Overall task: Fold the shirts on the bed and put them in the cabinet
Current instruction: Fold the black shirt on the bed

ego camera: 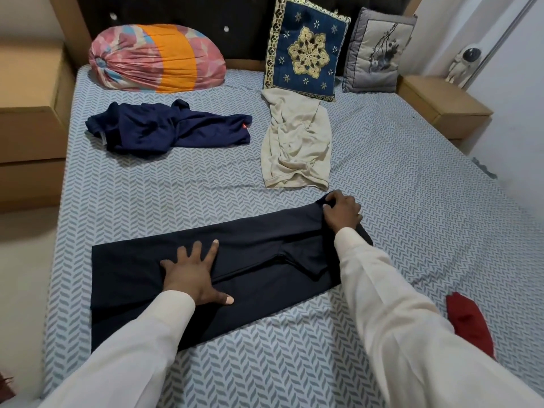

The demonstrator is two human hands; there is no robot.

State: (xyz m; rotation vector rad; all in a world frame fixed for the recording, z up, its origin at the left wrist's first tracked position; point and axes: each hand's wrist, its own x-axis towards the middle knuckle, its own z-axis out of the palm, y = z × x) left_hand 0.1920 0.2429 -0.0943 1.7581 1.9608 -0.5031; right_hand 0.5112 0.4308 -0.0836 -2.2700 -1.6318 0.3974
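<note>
On the bed (397, 178), a dark shirt (259, 260) is lying folded into a long strip near the foot edge. The left hand (195, 273) is pressing flat on it, fingers spread wide and gripping nothing. The right hand (341, 213) is pinching the shirt's far right corner between curled fingers. Toward the headboard, a crumpled blue shirt (167, 129) and a cream shirt (297, 142) are lying unfolded, well apart from the dark one
</note>
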